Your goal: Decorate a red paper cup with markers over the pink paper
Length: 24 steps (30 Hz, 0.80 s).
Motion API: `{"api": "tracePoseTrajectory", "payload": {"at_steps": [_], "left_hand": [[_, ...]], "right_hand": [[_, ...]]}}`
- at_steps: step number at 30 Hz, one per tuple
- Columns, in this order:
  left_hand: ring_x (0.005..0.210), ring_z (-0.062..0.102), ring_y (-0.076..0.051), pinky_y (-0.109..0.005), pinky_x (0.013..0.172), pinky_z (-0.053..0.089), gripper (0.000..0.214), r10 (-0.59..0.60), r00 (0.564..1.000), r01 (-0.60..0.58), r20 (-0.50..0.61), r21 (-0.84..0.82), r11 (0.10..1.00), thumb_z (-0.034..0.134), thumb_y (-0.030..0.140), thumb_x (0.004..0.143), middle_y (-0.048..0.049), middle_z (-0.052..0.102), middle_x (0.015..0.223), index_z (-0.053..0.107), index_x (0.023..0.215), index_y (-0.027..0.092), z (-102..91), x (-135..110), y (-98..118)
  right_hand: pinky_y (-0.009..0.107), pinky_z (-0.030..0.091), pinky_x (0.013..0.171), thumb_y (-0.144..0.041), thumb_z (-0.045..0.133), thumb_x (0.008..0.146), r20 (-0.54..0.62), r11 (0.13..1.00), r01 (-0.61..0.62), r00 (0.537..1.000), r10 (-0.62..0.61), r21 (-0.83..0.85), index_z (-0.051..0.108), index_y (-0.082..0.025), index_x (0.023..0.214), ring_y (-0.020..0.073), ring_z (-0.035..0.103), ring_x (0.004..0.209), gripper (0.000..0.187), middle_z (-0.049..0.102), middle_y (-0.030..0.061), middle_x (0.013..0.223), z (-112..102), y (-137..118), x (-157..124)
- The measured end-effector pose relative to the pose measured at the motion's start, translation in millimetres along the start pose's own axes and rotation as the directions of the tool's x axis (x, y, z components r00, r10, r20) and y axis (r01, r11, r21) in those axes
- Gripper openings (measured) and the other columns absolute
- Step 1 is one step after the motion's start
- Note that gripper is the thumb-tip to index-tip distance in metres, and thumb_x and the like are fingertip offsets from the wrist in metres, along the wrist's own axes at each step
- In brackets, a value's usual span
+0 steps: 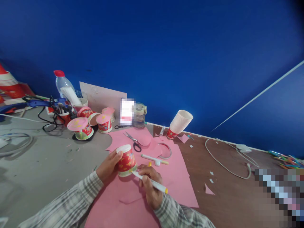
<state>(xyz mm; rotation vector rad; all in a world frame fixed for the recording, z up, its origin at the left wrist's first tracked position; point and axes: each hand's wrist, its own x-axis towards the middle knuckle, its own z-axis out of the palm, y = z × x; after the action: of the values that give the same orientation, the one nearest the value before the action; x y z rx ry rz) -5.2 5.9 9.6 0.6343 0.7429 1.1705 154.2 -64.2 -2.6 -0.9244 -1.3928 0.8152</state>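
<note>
My left hand (110, 166) is closed round a red patterned paper cup (127, 161), which is upside down with its wide rim lowest. A white marker with a yellow end (152, 183) is gripped in my right hand (152, 182). Its tip meets the cup's side just above the rim, where a green and yellow band runs round. Pink paper (171, 190) lies beneath both hands. Beyond the cup are black-handled scissors (136, 145), a second marker with a green end (154, 159) and a roll of clear tape (169, 151).
Several decorated cups with pink paper discs (79, 124) stand at the left, near a plastic bottle (64, 84). A tilted stack of paper cups (179, 123) and a lidded jar (139, 115) are by the blue wall. A white cable (228, 169) and paper scraps lie right.
</note>
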Motion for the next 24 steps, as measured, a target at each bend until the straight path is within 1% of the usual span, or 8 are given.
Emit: {"api": "tracePoseTrajectory", "payload": {"at_steps": [3, 7, 15, 21, 24], "left_hand": [[0.062, 0.061, -0.031, -0.046, 0.058, 0.049, 0.033, -0.007, 1.000, 0.007, 0.003, 0.002, 1.000, 0.067, 0.036, 0.059, -0.0124, 0.070, 0.065, 0.066, 0.082, 0.011, -0.5, -0.2, -0.1], [0.063, 0.061, -0.032, -0.047, 0.059, 0.048, 0.036, -0.012, 1.000, 0.012, 0.003, -0.003, 1.000, 0.068, 0.036, 0.058, -0.0122, 0.069, 0.067, 0.065, 0.084, 0.012, 0.9, -1.5, 0.9], [0.063, 0.061, -0.032, -0.047, 0.058, 0.048, 0.039, -0.033, 0.999, 0.033, -0.002, -0.026, 0.999, 0.070, 0.034, 0.056, -0.0128, 0.069, 0.066, 0.065, 0.086, 0.011, 2.3, -2.1, 1.7], [0.063, 0.061, -0.033, -0.048, 0.058, 0.049, 0.037, -0.035, 0.999, 0.035, 0.009, -0.037, 0.999, 0.069, 0.033, 0.056, -0.0133, 0.070, 0.067, 0.065, 0.086, 0.012, 2.0, -2.4, 1.5], [0.063, 0.062, -0.033, -0.047, 0.058, 0.049, 0.037, -0.013, 1.000, 0.013, -0.009, -0.018, 1.000, 0.069, 0.035, 0.057, -0.0134, 0.070, 0.066, 0.065, 0.085, 0.012, 1.9, -2.1, 0.7]], "right_hand": [[0.024, 0.044, 0.038, -0.036, 0.047, 0.084, -0.004, 1.000, -0.006, 1.000, 0.006, 0.006, 0.064, -0.019, 0.081, 0.0174, 0.055, 0.042, 0.024, 0.056, -0.0005, 0.051, 0.4, -0.3, 0.0], [0.023, 0.043, 0.036, -0.036, 0.048, 0.083, -0.022, 1.000, -0.005, 1.000, 0.005, 0.014, 0.064, -0.018, 0.082, 0.0152, 0.053, 0.036, 0.024, 0.054, -0.0022, 0.048, 2.7, -1.5, 1.0], [0.023, 0.043, 0.037, -0.029, 0.049, 0.082, -0.020, 1.000, -0.012, 1.000, 0.011, -0.002, 0.063, -0.018, 0.081, 0.0140, 0.052, 0.035, 0.018, 0.054, -0.0036, 0.046, 3.5, 4.0, -1.5], [0.023, 0.043, 0.036, -0.034, 0.048, 0.083, -0.015, 1.000, -0.025, 1.000, 0.025, -0.001, 0.063, -0.018, 0.082, 0.0142, 0.052, 0.036, 0.022, 0.058, -0.0008, 0.051, 3.8, 1.9, -1.0], [0.023, 0.043, 0.035, -0.037, 0.048, 0.084, -0.033, 1.000, -0.022, 0.999, 0.022, -0.003, 0.063, -0.019, 0.082, 0.0155, 0.053, 0.037, 0.024, 0.057, -0.0005, 0.051, 3.3, 2.0, -2.0]]}}
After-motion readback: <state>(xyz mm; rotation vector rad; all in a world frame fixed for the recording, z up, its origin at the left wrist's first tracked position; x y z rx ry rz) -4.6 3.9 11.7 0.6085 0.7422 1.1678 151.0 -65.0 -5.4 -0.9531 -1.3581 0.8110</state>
